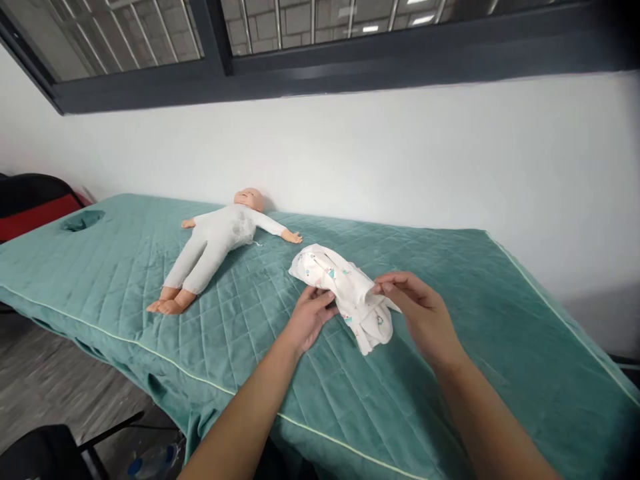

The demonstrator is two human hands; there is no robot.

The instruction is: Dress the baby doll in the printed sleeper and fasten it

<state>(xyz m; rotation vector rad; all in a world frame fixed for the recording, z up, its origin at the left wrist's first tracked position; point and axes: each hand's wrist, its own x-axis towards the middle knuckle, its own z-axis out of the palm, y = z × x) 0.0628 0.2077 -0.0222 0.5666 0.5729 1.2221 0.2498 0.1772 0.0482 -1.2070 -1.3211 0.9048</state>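
Observation:
A small white baby garment with a faint coloured print lies bunched on the green quilted bed cover. My left hand touches its near left edge, fingers curled onto the cloth. My right hand pinches the garment's right end between thumb and fingers. A baby doll in a white bodysuit lies on its back further left, head toward the wall, arms spread, apart from both hands.
The bed stands against a white wall under a dark-framed window. A round face hole is in the cover at far left. A red and black chair stands beyond the bed's left end. Dark objects sit on the floor at lower left.

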